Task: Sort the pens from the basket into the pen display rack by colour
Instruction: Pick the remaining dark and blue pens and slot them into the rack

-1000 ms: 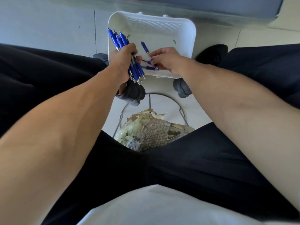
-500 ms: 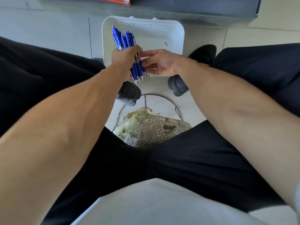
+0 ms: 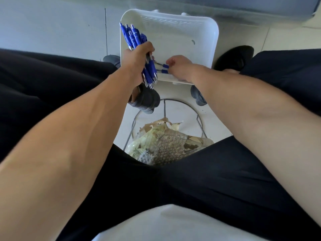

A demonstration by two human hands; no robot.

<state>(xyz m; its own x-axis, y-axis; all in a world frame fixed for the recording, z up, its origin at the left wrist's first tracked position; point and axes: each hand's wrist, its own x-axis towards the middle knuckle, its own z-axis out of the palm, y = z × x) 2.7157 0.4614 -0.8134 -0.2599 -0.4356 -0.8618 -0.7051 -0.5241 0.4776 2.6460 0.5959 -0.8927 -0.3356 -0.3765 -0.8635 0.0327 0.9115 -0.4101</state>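
Gripping a bundle of blue pens (image 3: 134,38), the left hand (image 3: 137,57) sits at the 8 o'clock corner of the white basket (image 3: 187,30). Its fingers are wrapped tight round the barrels, with the clip ends toward 11 o'clock and the tips toward 5. The right hand (image 3: 181,67) is inside the basket at its 6 o'clock wall, fingers curled down onto two loose blue pens (image 3: 164,69) lying on the floor there. Pinch or mere touch: cannot tell. The wire bin (image 3: 165,108) of bubble wrap stands at 6 o'clock from the basket.
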